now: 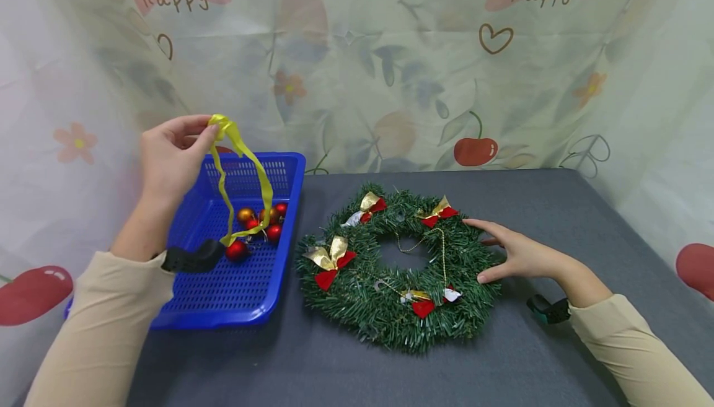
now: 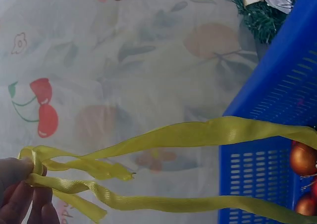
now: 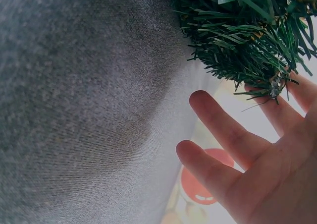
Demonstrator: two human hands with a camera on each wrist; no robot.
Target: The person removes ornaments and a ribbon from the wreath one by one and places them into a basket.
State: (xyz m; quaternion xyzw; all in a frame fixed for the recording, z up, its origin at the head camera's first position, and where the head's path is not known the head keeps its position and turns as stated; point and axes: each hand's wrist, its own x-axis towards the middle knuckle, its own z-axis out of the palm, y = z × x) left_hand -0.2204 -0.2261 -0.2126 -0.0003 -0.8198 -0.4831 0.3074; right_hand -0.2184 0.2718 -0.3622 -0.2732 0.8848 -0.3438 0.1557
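My left hand (image 1: 173, 156) pinches a yellow ribbon (image 1: 262, 178) at its knotted top, above the blue basket (image 1: 273, 295). The ribbon hangs as a long loop, its lower end down among the baubles. In the left wrist view the fingertips grip the knot, and two short tails stick out from it. A green tinsel wreath (image 1: 346, 308) with red and gold bows and a thin gold bead chain lies flat on the table. At its right edge rests my right hand (image 1: 524, 255), fingers spread and thumb against the greenery.
Several red and gold baubles (image 1: 237, 251) lie in the basket, left of the wreath. The grey table (image 1: 535, 202) runs back to a printed curtain (image 1: 357, 85), with more curtain on both sides. Each wrist wears a black strap.
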